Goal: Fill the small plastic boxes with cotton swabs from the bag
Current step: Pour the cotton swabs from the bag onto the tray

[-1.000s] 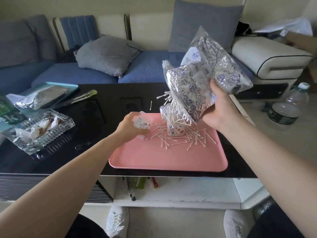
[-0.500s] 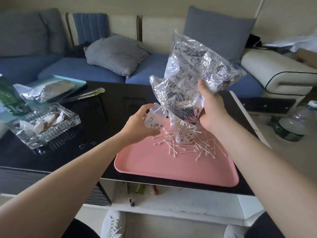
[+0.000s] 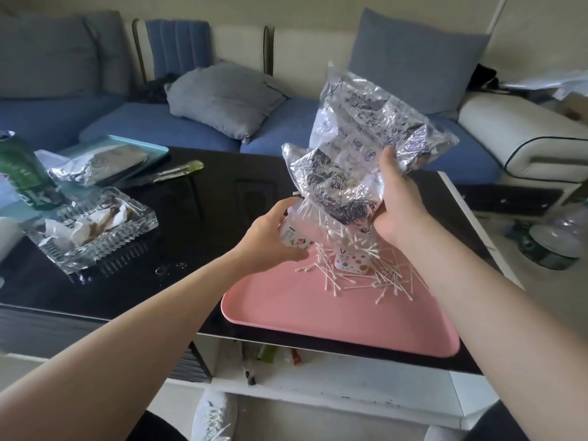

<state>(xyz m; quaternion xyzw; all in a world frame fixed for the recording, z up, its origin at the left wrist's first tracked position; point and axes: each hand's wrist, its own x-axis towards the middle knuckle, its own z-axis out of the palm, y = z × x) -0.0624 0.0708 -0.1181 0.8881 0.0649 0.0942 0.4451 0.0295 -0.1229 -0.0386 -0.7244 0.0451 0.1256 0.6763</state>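
My right hand [image 3: 397, 198] grips a crinkled clear plastic bag [image 3: 359, 138] of cotton swabs, tipped mouth-down over the pink tray [image 3: 318, 316]. Swabs spill from the bag's mouth. My left hand [image 3: 270, 240] holds a small plastic box [image 3: 294, 238] with a printed label, lifted just under the bag's mouth. A second small box [image 3: 351, 261] with coloured dots stands on the tray, stuffed with swabs. Many loose cotton swabs [image 3: 378, 280] lie scattered around it on the tray.
The tray sits on a black glass coffee table [image 3: 206, 198]. A glass ashtray [image 3: 92, 230] with rubbish, a green can [image 3: 22, 173], a teal tray [image 3: 127, 151] with a foil packet and a green-handled tool [image 3: 178, 170] lie at left. A sofa runs behind.
My left hand has picked the small box up off the tray and brought it under the bag's mouth. The bag has come lower and closer, still tipped over.
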